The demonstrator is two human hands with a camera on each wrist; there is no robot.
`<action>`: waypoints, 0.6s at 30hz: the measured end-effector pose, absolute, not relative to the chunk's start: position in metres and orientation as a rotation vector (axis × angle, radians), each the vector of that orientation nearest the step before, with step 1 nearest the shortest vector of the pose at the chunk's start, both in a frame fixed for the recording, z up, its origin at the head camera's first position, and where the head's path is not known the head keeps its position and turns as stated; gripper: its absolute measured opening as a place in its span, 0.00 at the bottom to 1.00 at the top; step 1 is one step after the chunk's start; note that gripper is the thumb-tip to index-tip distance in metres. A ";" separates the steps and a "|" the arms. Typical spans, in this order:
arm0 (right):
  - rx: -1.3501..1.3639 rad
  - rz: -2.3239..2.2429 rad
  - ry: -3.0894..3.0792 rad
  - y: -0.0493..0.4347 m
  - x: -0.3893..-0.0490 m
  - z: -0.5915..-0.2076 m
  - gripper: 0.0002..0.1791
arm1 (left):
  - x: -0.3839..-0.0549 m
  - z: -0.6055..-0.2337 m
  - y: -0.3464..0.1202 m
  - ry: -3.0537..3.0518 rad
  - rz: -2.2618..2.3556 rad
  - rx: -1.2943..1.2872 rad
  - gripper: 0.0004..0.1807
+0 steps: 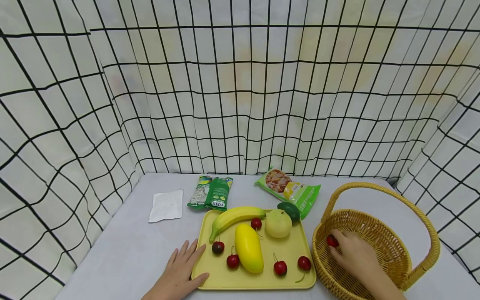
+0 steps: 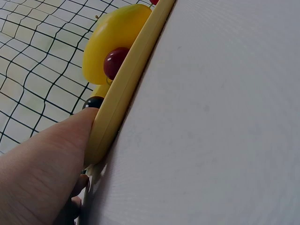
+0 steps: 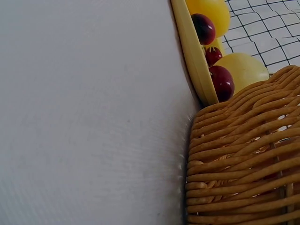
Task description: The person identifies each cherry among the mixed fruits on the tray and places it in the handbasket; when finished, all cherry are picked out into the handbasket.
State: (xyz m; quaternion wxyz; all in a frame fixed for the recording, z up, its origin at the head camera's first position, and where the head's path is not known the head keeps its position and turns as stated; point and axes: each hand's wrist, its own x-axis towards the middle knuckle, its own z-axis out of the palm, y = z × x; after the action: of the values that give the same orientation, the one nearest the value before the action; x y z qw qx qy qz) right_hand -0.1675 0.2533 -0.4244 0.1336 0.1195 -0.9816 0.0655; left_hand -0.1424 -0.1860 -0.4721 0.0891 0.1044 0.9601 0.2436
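Note:
Inside the wicker basket point(image 1: 322, 266), my right hand point(image 1: 355, 253) reaches down and pinches a red cherry point(image 1: 331, 241). The right wrist view has the basket's woven side point(image 3: 243, 164) in front of it, hiding that hand. My left hand point(image 1: 180, 271) rests at the left edge of the yellow tray point(image 1: 262, 284), fingers spread and straight, thumb against the rim point(image 2: 115, 112). On the tray lie a banana point(image 1: 236, 215), a yellow mango point(image 1: 249, 248), a pale round fruit point(image 1: 278, 224), a dark green fruit point(image 1: 289, 210) and several cherries, one point(image 1: 218, 247) nearest my left hand.
Behind the tray lie a green snack packet point(image 1: 212, 192) and a green packet with a food picture point(image 1: 288, 189). A white square packet point(image 1: 166, 206) is at the left on the white table point(image 1: 112, 250). The basket's handle point(image 1: 416, 208) arches up on the right. Grid-patterned cloth surrounds the table.

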 end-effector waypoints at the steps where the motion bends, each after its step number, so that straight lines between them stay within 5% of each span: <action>1: 0.346 0.197 -2.851 0.253 -0.167 -0.425 0.20 | -0.142 -0.472 -0.186 2.855 0.723 0.310 0.45; 18: 0.335 0.255 -2.973 0.252 -0.170 -0.429 0.19 | -0.143 -0.472 -0.186 2.843 0.703 0.296 0.46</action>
State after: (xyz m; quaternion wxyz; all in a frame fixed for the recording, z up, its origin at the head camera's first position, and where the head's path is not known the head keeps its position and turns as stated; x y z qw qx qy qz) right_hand -0.1700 0.2516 -0.4286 0.0695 0.1114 -0.9877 0.0846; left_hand -0.1431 -0.1862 -0.4724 0.0991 0.1000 0.9611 0.2375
